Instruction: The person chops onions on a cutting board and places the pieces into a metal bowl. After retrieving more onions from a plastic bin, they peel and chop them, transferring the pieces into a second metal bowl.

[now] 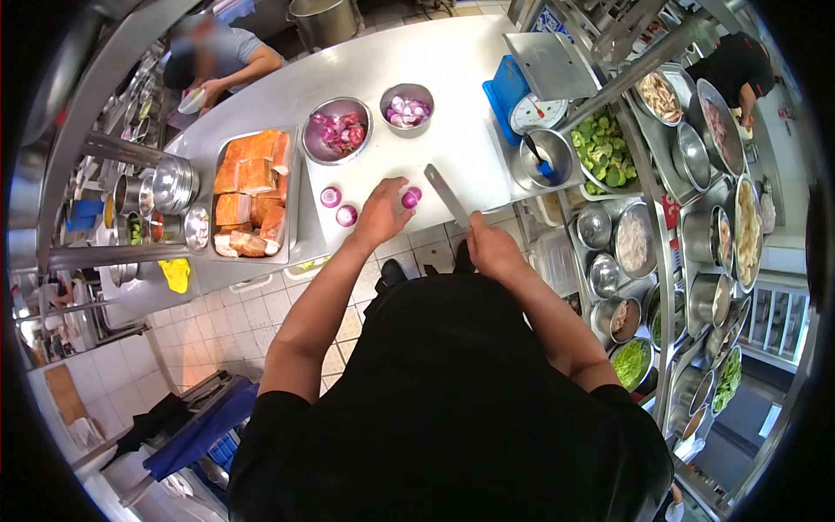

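My right hand [495, 250] is closed round the handle of a knife [446, 193], whose blade points up and left over the white cutting board [461, 148]. Beside a piece of red onion [411, 197] is my left hand [383, 212], its fingertips at the onion's left edge; whether they grip it is unclear. Two onion halves [346, 215] lie left of that hand, cut faces up. Beyond them stand a metal bowl of dark red pieces [337, 130] and a smaller bowl of cut onion [407, 110].
A tray of meat blocks [252, 193] sits at the left. At the right are a blue scale [537, 113], a bowl with a blue-handled tool [544, 159], broccoli [602, 150] and metal racks. Across the counter, a person [217, 65] holds something pale. Another person stands far right.
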`<state>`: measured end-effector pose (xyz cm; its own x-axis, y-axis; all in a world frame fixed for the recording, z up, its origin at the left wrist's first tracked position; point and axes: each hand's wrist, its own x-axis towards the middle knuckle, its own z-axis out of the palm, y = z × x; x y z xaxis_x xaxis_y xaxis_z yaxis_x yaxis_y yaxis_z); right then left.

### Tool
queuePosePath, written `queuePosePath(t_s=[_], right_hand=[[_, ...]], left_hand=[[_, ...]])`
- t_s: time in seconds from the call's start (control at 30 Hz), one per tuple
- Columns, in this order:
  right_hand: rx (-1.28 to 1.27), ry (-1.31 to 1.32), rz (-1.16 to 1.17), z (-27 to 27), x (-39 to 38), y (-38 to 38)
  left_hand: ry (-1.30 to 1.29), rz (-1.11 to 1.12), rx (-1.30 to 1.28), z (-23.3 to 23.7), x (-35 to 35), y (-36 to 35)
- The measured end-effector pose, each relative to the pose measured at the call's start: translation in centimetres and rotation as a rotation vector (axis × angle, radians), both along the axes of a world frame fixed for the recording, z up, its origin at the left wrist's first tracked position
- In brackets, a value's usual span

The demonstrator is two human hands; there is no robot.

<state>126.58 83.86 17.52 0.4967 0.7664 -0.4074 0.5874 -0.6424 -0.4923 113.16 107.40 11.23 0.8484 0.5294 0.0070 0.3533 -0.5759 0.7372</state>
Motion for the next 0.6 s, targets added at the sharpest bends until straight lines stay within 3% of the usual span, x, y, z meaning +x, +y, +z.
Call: queuePosePath(t_s=[0.07,0.1,0.17,0.2,0.3,0.47,0.6], right_hand=[[-0.022,-0.006,-0.029,-1.3,0.5,-0.6],[-0.002,-0.012,-0.030,-2.1,0.6,-0.9],[0.017,-0.016,-0.026,-3.3,0.5,-1.1],[0.036,-0.001,-0.035,-3.6,0.3,-1.3],[0.042,0.035,-0.026,-4.4,0.0,-1.1],[0.058,0.073,0.011,-4.5,-1.0,0.2],[0.010,0.083,0.005,-3.5,-0.8,1.4]], left_hand=[[-0.190,-0.263,0.227,1.0,0.6,1.0],[-0.190,-0.263,0.226,0.7,1.0,1.8],[0.011,-0.468,0.117,0.4,1.8,2.9],[0.011,-0.463,0.117,0.5,1.8,3.0],[0.088,-0.407,0.051,0.1,2.1,2.5],[0.076,-0.020,0.011,-1.9,2.2,-1.0],[0.081,0.138,-0.017,-1.8,2.3,-2.5]])
